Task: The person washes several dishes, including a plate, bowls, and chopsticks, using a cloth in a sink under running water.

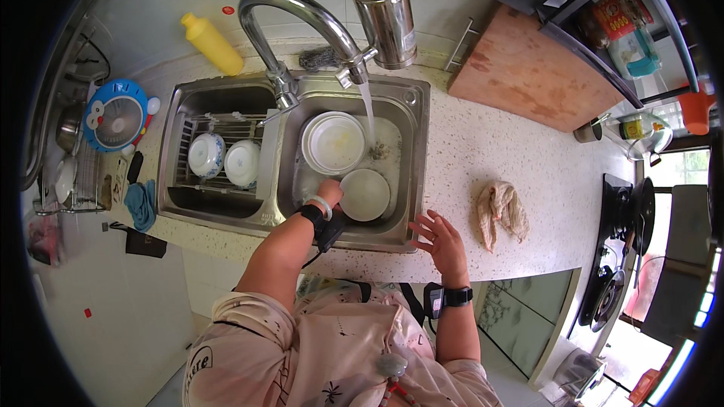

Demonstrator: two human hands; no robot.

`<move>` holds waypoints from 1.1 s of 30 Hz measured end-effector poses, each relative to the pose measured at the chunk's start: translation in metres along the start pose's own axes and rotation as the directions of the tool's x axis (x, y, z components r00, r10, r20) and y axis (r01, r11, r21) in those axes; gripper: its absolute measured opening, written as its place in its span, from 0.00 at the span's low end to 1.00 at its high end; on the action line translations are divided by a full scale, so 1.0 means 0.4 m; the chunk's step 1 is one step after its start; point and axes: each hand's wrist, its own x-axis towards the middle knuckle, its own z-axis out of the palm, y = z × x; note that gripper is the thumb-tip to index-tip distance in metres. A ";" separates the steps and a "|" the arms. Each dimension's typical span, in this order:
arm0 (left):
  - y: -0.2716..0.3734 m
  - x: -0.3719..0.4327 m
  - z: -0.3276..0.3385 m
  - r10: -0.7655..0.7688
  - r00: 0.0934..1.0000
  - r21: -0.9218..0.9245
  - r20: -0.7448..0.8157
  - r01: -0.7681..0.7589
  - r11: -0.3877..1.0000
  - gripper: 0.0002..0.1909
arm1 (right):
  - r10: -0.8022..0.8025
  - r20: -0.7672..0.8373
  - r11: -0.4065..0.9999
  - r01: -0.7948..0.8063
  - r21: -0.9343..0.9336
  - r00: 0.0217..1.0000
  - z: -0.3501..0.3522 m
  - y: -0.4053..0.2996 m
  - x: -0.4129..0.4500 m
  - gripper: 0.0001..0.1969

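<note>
My left hand (328, 193) has its fingers closed at the left rim of a white bowl (365, 195) in the right basin of the steel sink (416, 141); the fingertips are partly hidden. Behind that bowl sits a stack of white dishes (335, 142), the top one with yellowish residue inside. Water runs from the chrome faucet (300, 3) into the basin, just right of the stack. My right hand (444, 237) hovers by the sink's right front edge, fingers spread and holding nothing.
A dish rack (218, 123) with two upturned bowls (242, 163) spans the left basin. On the counter are a crumpled beige cloth (502, 212), a blue cloth (139, 205) and a yellow bottle (212, 44). A wooden cutting board (526, 73) leans at the back right, left of a gas stove (608, 260).
</note>
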 end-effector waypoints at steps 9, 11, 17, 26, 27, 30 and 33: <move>0.101 -0.110 -0.098 0.092 0.994 -0.077 0.053 -0.087 0.993 0.13 | -0.013 0.030 1.000 0.014 -0.023 0.999 0.016 -0.020 0.020 0.22; 0.127 -0.117 -0.127 0.108 0.994 -0.109 0.031 -0.104 0.989 0.13 | -0.018 0.053 1.000 0.019 -0.019 0.998 0.024 -0.023 0.025 0.22; 0.136 -0.049 -0.214 0.162 0.981 -0.243 -0.111 -0.184 0.952 0.10 | -0.015 0.081 0.999 0.018 -0.037 0.997 0.046 -0.022 0.030 0.22; 0.135 0.041 -0.221 0.016 0.968 -0.347 -0.251 -0.106 0.932 0.07 | -0.009 0.039 0.999 0.011 -0.046 0.999 0.046 -0.015 0.017 0.22; 0.138 0.038 -0.217 0.016 0.969 -0.348 -0.247 -0.104 0.932 0.07 | -0.002 0.033 0.999 0.003 -0.047 0.999 0.045 -0.015 0.018 0.21; 0.138 0.029 -0.205 0.073 0.944 -0.295 -0.323 -0.174 0.940 0.05 | -0.003 0.014 0.999 0.003 -0.053 1.000 0.052 -0.012 0.019 0.20; 0.131 0.016 -0.197 0.073 0.925 -0.351 -0.373 -0.213 0.912 0.07 | 0.012 0.016 0.998 -0.011 -0.062 1.000 0.065 -0.010 0.026 0.22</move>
